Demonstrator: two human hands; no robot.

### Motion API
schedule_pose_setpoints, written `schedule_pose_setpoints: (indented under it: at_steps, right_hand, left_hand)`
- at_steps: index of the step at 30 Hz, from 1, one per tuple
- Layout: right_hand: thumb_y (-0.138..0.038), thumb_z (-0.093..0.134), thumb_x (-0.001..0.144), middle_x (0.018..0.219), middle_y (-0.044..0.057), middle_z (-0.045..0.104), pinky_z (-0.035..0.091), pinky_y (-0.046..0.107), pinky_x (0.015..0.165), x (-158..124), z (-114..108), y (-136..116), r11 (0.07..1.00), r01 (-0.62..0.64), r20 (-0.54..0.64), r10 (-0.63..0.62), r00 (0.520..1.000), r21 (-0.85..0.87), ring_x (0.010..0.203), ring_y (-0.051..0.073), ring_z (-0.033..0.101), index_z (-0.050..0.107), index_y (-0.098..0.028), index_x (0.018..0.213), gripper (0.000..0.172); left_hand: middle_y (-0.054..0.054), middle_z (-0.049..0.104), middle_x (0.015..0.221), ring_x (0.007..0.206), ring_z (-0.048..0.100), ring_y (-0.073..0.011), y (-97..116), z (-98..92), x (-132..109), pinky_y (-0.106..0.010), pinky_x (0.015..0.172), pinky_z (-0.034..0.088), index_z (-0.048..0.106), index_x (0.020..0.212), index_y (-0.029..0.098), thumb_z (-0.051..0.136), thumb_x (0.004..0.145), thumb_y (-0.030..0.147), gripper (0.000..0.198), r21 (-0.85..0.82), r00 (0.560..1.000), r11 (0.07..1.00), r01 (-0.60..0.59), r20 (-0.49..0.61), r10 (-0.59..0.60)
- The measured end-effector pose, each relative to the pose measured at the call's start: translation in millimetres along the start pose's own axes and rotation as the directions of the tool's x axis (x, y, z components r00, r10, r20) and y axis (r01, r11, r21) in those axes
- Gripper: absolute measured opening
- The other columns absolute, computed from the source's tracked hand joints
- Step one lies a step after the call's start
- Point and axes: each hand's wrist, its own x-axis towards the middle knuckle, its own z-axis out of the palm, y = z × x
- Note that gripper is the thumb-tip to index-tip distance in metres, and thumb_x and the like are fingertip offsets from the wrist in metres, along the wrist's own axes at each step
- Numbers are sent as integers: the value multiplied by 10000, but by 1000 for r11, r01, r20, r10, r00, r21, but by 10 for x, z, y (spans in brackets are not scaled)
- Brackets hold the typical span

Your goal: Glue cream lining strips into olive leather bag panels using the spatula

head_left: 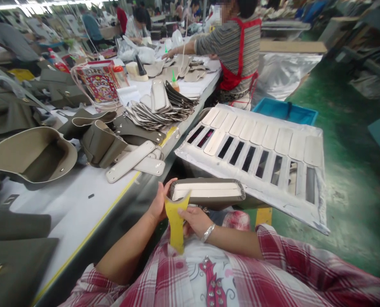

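Note:
My left hand (pixel 160 204) is closed around the left end of a grey-green bag body (pixel 217 201). A long cream strip (pixel 207 190) lies along the bag's upward-facing side, its corners edged by gathered material. In my right hand (pixel 196 221) is a yellow flat scraper (pixel 176 224), gripped at the middle. Its wide, curved end points up and touches or nearly touches the left end of the strip. The bag rests near my lap, and its lower part is hidden behind my right hand.
At right, a white rack (pixel 228 151) carries cream strips (pixel 266 135) beside dark slots. The worktable to my left holds an open bag body (pixel 33 155), loose strips (pixel 132 161) and a stacked pile of strips (pixel 160 104). A co-worker (pixel 237 51) reaches over the table ahead, near a blue bin (pixel 285 111).

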Motion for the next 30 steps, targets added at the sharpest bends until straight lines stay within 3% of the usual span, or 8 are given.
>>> schedule_pose_setpoints:
  at_steps: [5,10,19,25,30]
  right_hand:
    - [-272,423,867,430,-9,556,388,166,326,30,18,-51,996,-70,16,69,997,59,304,87,465,534,-137,693,246]
    - [-275,424,856,476,22,587,405,183,345,7,-51,-104,980,-147,57,141,988,136,326,96,484,552,-129,711,243]
    - [-452,643,650,540,71,620,407,208,370,87,-183,-124,969,-136,143,107,984,206,371,117,513,591,-127,656,330]
    - [-350,563,760,568,71,634,391,180,365,44,-214,-214,976,-150,138,128,982,160,388,105,522,596,-163,615,238]
    - [-288,487,825,534,68,622,415,184,375,28,-188,-255,976,-177,94,166,982,130,369,110,525,580,-144,665,234]
  left_hand:
    - [-49,620,1032,961,573,-213,-25,87,84,-313,831,455,510,1130,211,364,794,638,562,153,989,986,-67,-121,86]
    - [-31,630,1001,919,585,-189,-49,112,177,-279,775,468,512,1119,223,322,819,623,534,326,977,944,-51,-182,115]
    - [-38,621,1021,1007,546,-201,11,127,251,-304,866,442,565,1071,222,298,827,616,535,633,944,774,-12,-248,217]
    - [-37,590,1064,1023,520,-198,17,124,258,-292,866,416,543,1085,232,234,858,581,518,691,953,723,17,-231,199]
    - [-40,595,978,924,530,-195,67,217,235,-268,812,404,569,1011,212,285,865,540,458,741,938,670,-33,-209,276]
